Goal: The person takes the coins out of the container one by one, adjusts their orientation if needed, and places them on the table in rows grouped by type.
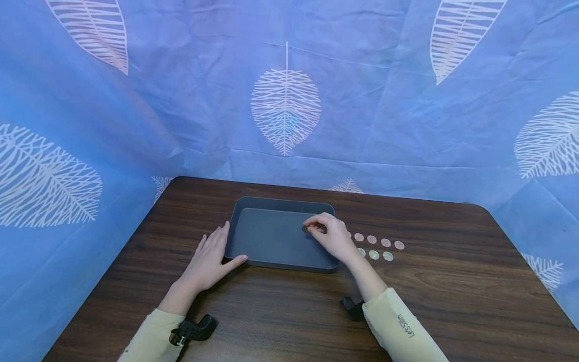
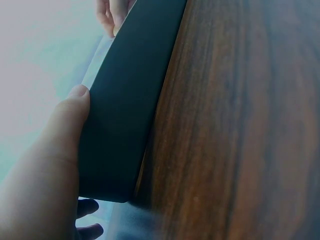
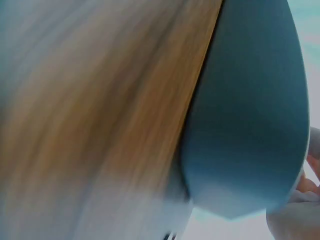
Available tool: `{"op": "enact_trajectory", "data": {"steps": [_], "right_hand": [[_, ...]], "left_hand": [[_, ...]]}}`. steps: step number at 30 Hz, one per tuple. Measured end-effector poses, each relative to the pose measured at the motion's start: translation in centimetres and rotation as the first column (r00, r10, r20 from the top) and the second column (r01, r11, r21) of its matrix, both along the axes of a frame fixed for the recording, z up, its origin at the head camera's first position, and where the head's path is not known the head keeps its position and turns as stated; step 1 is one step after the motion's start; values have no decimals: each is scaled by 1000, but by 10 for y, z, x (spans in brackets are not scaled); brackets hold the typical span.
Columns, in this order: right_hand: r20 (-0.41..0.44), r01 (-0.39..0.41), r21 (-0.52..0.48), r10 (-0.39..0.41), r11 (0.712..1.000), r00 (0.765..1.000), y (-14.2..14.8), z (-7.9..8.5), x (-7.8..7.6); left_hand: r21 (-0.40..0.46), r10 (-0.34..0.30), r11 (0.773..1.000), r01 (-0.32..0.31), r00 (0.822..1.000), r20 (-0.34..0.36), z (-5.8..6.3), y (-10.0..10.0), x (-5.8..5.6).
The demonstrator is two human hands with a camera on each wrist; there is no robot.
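Note:
A dark grey rectangular tray lies on the wooden table. My left hand rests against its near left corner, fingers stretched along the left side and thumb along the front. In the left wrist view the thumb touches the tray's rim. Over the tray's right part, my right hand pinches a small dark coin between thumb and fingers. At the right edge of the right wrist view only part of that hand shows, beyond the tray wall.
Right of the tray lie two rows of coins: several copper-coloured coins behind, paler coins in front. My right hand partly covers the rows' left ends. A blue leaf-patterned cloth hangs behind the dark wooden table.

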State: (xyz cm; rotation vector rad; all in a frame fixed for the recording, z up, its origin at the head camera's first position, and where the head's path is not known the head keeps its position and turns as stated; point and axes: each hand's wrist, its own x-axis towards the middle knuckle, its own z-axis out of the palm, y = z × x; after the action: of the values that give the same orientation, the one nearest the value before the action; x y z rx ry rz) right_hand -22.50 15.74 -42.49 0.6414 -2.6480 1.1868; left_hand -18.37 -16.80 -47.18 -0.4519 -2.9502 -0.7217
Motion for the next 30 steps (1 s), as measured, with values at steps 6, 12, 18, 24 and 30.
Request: {"op": "enact_trajectory", "data": {"steps": [6,12,18,24,30], "right_hand": [[31,84,-48,-82,995,996,28,5,4],[44,149,-49,-147,988,988,57,6,10],[30,197,1,-197,980,980,86,4,18],[42,260,44,-262,965,964,112,3,28],[37,311,101,-316,945,948,132,3,36]], "left_hand": [[5,-3,1000,3,1000,4,0,0,0],[8,-8,1000,8,1000,5,0,0,-1],[3,-6,1000,6,1000,8,-1,-1,-1],[2,-4,1000,4,1000,14,-2,-1,-1],[9,-3,1000,3,1000,13,0,0,-1]]}}
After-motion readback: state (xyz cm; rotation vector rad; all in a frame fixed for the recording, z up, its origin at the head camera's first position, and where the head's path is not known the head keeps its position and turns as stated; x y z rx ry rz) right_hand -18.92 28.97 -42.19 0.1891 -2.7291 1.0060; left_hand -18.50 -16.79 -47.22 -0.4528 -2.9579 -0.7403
